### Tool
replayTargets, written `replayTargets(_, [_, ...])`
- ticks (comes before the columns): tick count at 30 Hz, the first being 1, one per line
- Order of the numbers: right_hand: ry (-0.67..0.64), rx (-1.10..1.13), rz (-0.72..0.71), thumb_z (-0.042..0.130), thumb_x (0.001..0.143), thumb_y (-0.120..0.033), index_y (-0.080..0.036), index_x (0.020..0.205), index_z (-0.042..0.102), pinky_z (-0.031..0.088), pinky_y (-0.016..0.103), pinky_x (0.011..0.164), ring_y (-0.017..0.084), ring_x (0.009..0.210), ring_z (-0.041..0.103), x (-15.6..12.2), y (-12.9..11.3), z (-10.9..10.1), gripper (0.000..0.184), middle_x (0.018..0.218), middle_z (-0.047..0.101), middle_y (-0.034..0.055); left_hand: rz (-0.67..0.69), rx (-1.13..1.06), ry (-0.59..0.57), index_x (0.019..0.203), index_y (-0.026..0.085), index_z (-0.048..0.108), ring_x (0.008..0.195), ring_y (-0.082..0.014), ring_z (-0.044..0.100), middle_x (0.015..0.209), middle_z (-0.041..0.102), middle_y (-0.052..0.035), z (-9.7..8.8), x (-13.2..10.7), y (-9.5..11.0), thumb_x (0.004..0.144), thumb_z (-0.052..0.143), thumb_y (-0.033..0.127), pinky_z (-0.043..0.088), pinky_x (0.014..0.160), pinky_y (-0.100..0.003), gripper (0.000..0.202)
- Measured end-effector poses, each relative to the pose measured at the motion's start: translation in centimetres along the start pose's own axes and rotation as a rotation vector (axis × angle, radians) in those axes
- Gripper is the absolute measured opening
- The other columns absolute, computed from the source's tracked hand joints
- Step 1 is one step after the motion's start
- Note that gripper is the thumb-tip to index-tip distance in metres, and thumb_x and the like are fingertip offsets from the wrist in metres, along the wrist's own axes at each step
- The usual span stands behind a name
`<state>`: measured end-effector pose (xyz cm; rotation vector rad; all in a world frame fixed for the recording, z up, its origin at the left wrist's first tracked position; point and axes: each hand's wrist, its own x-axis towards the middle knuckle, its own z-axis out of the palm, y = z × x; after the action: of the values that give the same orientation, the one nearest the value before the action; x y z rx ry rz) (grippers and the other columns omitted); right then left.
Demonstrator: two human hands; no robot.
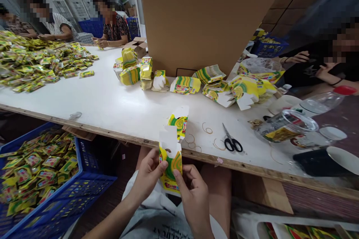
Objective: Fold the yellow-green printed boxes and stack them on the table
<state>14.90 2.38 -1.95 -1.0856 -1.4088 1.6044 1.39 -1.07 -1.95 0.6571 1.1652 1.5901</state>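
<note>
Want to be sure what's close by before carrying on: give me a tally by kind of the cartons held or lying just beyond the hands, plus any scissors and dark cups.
Yellow-green cartons: 2 (held carton, loose carton)
Scissors: 1
Dark cup: 1
Total: 4

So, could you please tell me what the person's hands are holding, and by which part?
An open yellow carton: the left hand grips its left side, the right hand its right, both below its raised white flap.
</note>
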Motion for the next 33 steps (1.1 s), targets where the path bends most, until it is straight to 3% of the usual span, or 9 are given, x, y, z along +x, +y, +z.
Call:
replayTargets(3, [0.001, -0.015, -0.062, 0.067, 0.086, -0.037, -0.020, 0.118, 0.056, 0.057, 0.031, 0.075, 0.022, 0.086, 0.069, 0.3, 0.1, -0.4, 0.037, 0.099, 0.071, 0.0084, 0.074, 0.097, -0.009, 0.135, 0.028, 0.041, 0.097, -0.0196, 0.068, 0.108, 0.073, -0.0055, -0.3, -0.3, 0.6, 0.084, 0.071, 0.028, 0.050, 0.085, -0.030, 0.059])
replayTargets(6, [-0.097, 0.017, -0.083, 0.064, 0.088, -0.034, -0.024, 0.139, 0.042, 0.056, 0.032, 0.085, 0.023, 0.101, 0.067, 0.6, -0.2, -1.1, 0.056, 0.112, 0.069, 0.0087, 0.024, 0.154, -0.139, 0.130, 0.024, 0.050, 0.098, -0.0201, 0.067, 0.108, 0.072, -0.0078, -1.0, -0.4, 1.3, 0.085, 0.070, 0.027, 0.049, 0.086, -0.030, 0.049])
replayTargets(11, [-0.233, -0.054, -0.104, 0.058, 0.093, -0.036, -0.022, 0.109, 0.062, 0.052, 0.023, 0.068, 0.018, 0.079, 0.065, 1.1, -1.2, -2.3, 0.022, 0.092, 0.069, 0.0033, -0.129, 0.014, -0.296, 0.104, 0.019, 0.060, 0.083, -0.0178, 0.067, 0.095, 0.072, -0.0052, -1.8, -0.5, 1.6, 0.076, 0.079, 0.024, 0.051, 0.074, -0.027, 0.033])
replayTargets(13, [-0.198, -0.120, -0.157, 0.057, 0.093, -0.036, -0.021, 0.093, 0.066, 0.049, 0.022, 0.064, 0.017, 0.072, 0.062, 1.3, -1.5, -2.5, 0.017, 0.083, 0.067, 0.0021, -0.131, 0.004, -0.306, 0.112, 0.021, 0.058, 0.085, -0.0185, 0.068, 0.099, 0.072, -0.0067, -2.0, -0.5, 1.6, 0.076, 0.079, 0.023, 0.051, 0.074, -0.027, 0.042])
replayTargets(16, [-0.151, -0.160, -0.215, 0.058, 0.093, -0.035, -0.020, 0.081, 0.068, 0.050, 0.025, 0.070, 0.019, 0.076, 0.062, 1.5, -1.5, -2.4, 0.022, 0.080, 0.067, 0.0038, -0.147, -0.012, -0.349, 0.142, 0.030, 0.036, 0.095, -0.0226, 0.069, 0.109, 0.072, -0.0095, -2.1, -0.6, 1.8, 0.079, 0.077, 0.025, 0.052, 0.080, -0.033, 0.074])
replayTargets(19, [-0.071, -0.095, -0.184, 0.063, 0.090, -0.036, -0.021, 0.091, 0.066, 0.052, 0.027, 0.073, 0.020, 0.081, 0.065, 1.4, -0.8, -2.1, 0.014, 0.087, 0.068, 0.0050, -0.199, 0.012, -0.420, 0.142, 0.027, 0.042, 0.102, -0.0249, 0.068, 0.111, 0.071, -0.0107, -2.2, -0.5, 2.0, 0.079, 0.076, 0.026, 0.051, 0.086, -0.036, 0.071])
replayTargets(23, [0.061, 0.015, -0.159, 0.062, 0.090, -0.040, -0.023, 0.108, 0.060, 0.054, 0.027, 0.073, 0.020, 0.087, 0.065, 1.4, -0.3, -2.3, 0.025, 0.095, 0.068, 0.0060, -0.166, 0.067, -0.334, 0.122, 0.021, 0.061, 0.102, -0.0252, 0.068, 0.110, 0.073, -0.0105, -2.1, -0.4, 1.5, 0.080, 0.075, 0.026, 0.052, 0.087, -0.036, 0.045])
replayTargets(29, [-0.110, -0.140, -0.026, 0.065, 0.085, -0.044, -0.019, 0.123, 0.064, 0.048, 0.023, 0.059, 0.014, 0.063, 0.053, 1.8, -1.1, -3.3, 0.045, 0.073, 0.055, -0.0015, -0.075, 0.177, -0.229, 0.118, 0.021, 0.064, 0.102, -0.0244, 0.067, 0.116, 0.072, -0.0100, -1.9, -0.4, 0.8, 0.082, 0.073, 0.024, 0.052, 0.087, -0.033, 0.037])
replayTargets(33, [-0.198, -0.207, 0.009, 0.068, 0.081, -0.036, -0.021, 0.124, 0.063, 0.043, 0.021, 0.053, 0.013, 0.059, 0.049, 1.9, -1.4, -2.9, 0.046, 0.068, 0.052, -0.0042, -0.058, 0.257, -0.252, 0.124, 0.021, 0.061, 0.108, -0.0252, 0.066, 0.118, 0.071, -0.0109, -1.8, -0.6, 1.3, 0.085, 0.069, 0.024, 0.051, 0.091, -0.035, 0.040])
